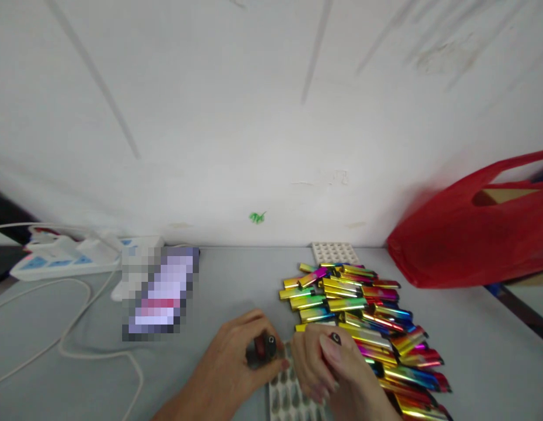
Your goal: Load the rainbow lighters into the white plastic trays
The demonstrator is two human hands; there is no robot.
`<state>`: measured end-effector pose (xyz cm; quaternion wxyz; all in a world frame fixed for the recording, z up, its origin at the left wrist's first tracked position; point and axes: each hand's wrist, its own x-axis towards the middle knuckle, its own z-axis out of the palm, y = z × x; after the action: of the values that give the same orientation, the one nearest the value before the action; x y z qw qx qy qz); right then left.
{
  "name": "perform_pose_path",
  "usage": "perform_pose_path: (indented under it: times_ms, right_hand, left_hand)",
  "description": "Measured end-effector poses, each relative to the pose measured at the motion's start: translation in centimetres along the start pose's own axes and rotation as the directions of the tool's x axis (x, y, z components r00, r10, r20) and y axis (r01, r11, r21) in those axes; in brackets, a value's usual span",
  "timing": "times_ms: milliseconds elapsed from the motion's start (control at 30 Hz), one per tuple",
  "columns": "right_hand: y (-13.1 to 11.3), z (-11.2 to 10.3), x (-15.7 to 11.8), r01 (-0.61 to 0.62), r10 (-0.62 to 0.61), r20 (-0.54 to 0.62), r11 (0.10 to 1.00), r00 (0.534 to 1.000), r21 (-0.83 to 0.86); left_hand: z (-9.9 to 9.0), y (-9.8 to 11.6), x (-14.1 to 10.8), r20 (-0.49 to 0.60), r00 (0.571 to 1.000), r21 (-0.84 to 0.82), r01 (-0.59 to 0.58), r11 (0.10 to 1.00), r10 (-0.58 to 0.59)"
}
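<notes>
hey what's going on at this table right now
A person sits at a grey table. The left hand pinches a small dark cylindrical piece, and the right hand holds a similar one, both above a white tray of slots. A heap of shiny rainbow-coloured tubes lies beside the right hand.

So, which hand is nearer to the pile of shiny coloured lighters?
The right hand. It lies against the left edge of the pile of lighters. The left hand is further left, beyond the right hand, apart from the pile.
</notes>
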<state>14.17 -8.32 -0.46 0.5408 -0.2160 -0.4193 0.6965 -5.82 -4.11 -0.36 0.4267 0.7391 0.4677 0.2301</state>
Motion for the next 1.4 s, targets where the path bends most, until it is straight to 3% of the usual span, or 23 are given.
perform_pose_path:
  times_ms: [133, 600, 800, 900, 1000, 1100, 1333, 1400]
  right_hand:
    - [-0.3, 0.0, -0.5, 0.003, -0.002, 0.013, 0.998, 1.0, -0.064]
    - [0.0, 0.0, -0.4, -0.02, 0.016, -0.059, 0.997, 0.998, -0.074]
    - [1.1, -0.1, -0.4, 0.044, -0.046, -0.07, 0.999, 0.996, -0.032]
    - [1.0, -0.2, -0.5, 0.006, -0.008, -0.086, 0.999, 0.996, -0.031]
    - [0.5, -0.3, -0.5, -0.041, 0.038, -0.044, 0.997, 0.998, -0.066]
    - [0.2, -0.4, -0.2, -0.013, 0.013, -0.007, 1.0, 1.0, -0.018]
    - [-0.1, -0.8, 0.6, -0.044, 0.049, -0.061, 0.996, 0.997, 0.08]
    - [-0.5, -0.3, 0.5, -0.057, 0.065, -0.137, 0.996, 0.988, 0.064]
  left_hand:
    - [0.0, 0.0, 0.0, 0.002, 1.0, -0.007, -0.012, 1.0, 0.012]
    - [-0.1, -0.1, -0.1, 0.008, 1.0, -0.005, -0.028, 1.0, 0.028]
    - [0.0, -0.2, -0.1, 0.001, 0.999, -0.019, -0.041, 0.999, 0.041]
    - [-0.1, 0.0, -0.1, 0.005, 1.0, -0.019, -0.024, 1.0, 0.024]
    - [-0.1, 0.1, 0.0, 0.004, 1.0, -0.008, -0.014, 1.0, 0.014]
    - [-0.1, 0.0, 0.0, 0.005, 1.0, 0.004, -0.02, 1.0, 0.02]
    - [-0.1, 0.4, -0.3, 0.002, 1.0, 0.018, -0.009, 1.0, 0.008]
    - [-0.2, 0.5, -0.3, -0.003, 1.0, 0.019, -0.001, 1.0, 0.001]
